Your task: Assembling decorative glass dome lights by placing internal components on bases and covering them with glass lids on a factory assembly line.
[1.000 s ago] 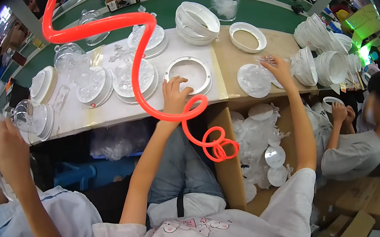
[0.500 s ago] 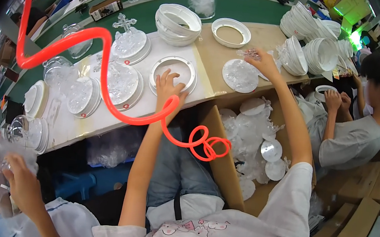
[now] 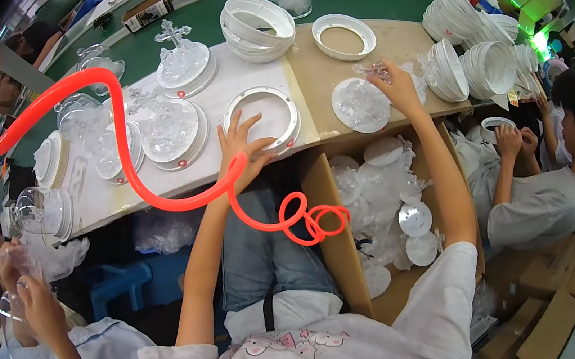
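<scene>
Here the left hand [image 3: 242, 146] lies flat with its fingers spread on the near rim of a white ring-shaped base [image 3: 263, 116] that sits on the white tabletop [image 3: 191, 167], just at the seam where the bench turns to bare brown board [image 3: 399, 45]; the hand grips nothing, only pressing on the ring's edge. The right hand [image 3: 393, 84] reaches further out over the brown board, its fingertips pinched together on a small clear crystal-like piece [image 3: 373, 69], held just above a round clear plastic disc [image 3: 361, 105] that lies flat on the board. A coiled orange air hose [image 3: 155, 195] loops across the front of the bench and passes right over the left wrist. Left of the ring stand several white bases carrying clear moulded ornaments [image 3: 167, 131], one of them topped with a clear cross [image 3: 174, 33]. Behind the ring is a stack of white rings [image 3: 258, 25], and beside it a single white ring [image 3: 343, 36] on the brown board; stacks of white bowls [image 3: 473, 62] stand at the far right. Below the bench edge an open cardboard box [image 3: 329, 221] holds clear plastic parts and round discs. A seated person in a grey shirt [image 3: 542, 206] works at the right, and another person's hands [image 3: 33, 291] show at the lower left
</scene>
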### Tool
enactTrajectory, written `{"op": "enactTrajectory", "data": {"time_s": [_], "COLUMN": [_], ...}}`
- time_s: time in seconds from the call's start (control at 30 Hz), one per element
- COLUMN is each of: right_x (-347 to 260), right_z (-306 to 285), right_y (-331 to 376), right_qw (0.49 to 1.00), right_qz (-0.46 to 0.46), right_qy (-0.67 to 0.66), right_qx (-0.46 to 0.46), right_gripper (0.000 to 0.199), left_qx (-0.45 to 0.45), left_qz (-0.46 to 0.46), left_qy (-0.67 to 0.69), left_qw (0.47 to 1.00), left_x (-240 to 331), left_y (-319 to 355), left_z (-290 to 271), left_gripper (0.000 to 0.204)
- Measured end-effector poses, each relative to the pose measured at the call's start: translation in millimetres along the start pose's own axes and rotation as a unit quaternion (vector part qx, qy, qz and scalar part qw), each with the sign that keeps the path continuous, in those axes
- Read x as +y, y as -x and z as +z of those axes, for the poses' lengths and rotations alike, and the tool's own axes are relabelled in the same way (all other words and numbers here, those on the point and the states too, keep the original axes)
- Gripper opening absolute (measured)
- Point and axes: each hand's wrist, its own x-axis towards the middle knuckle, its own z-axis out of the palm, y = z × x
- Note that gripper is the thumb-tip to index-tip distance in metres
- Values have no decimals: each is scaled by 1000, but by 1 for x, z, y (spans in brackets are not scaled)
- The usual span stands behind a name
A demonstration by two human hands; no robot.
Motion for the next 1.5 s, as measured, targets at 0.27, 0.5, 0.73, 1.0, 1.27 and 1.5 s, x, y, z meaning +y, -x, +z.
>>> {"op": "enactTrajectory", "data": {"time_s": [0.27,0.5,0.73,1.0,1.27,1.5], "right_x": [-49,-128,-194,-188,-173,-155], "right_z": [-18,-5,43,45,76,95], "right_y": [-14,-38,-35,-74,-93,-99], "right_qw": [985,975,970,948,942,935], "right_qz": [38,-35,-8,-126,-161,-216], "right_qy": [-151,-177,-203,-209,-189,-166], "right_qx": [-77,-131,-133,-203,-227,-228], "right_gripper": [31,26,32,28,25,24], "left_qx": [54,177,148,238,234,184], "left_qz": [3,-78,-173,-164,-163,-160], "left_qy": [20,182,785,503,240,189], "left_qw": [998,964,576,815,928,951], "left_x": [-37,-15,21,-14,-22,-19], "left_y": [-3,18,9,22,20,4], "left_z": [-16,-14,-18,-4,-3,11], "left_gripper": [46,68,73,51,86,103]}}
